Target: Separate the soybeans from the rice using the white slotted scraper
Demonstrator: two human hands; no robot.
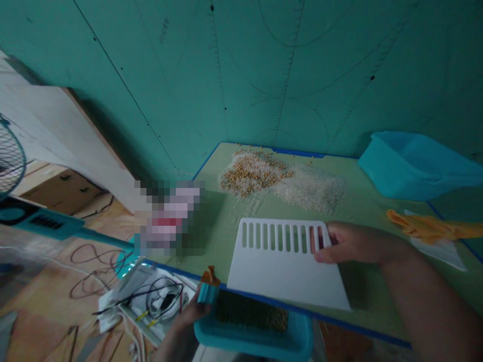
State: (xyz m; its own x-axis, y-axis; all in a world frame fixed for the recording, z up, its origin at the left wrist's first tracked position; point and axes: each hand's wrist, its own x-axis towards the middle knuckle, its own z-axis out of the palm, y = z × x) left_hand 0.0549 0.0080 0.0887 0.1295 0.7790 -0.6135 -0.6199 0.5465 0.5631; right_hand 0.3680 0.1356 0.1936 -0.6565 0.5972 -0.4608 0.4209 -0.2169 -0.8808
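Observation:
My right hand point(352, 244) grips the upper right corner of a white slotted plastic panel point(283, 274), its fingers showing through the end slots. The panel is tilted across the table's front edge, partly over a blue plastic bin point(249, 342). At the bin's left end, my left hand point(190, 314) is closed on the rim, its fingertips partly hidden. Some yellowish beans or grains point(278, 319) lie in the bin's shadowed inside. Beyond the panel, a heap of yellow beans point(245, 176) mixed with white grains runs into a heap of white grains point(313, 188) on the tabletop.
A blue open bag or container point(407, 168) stands at the back right of the green table point(219, 221). Orange cloth point(426, 226) lies in front of it. A pixelated item point(169, 218) is at the left edge. A fan point(41, 221) and cables point(162, 296) are at left.

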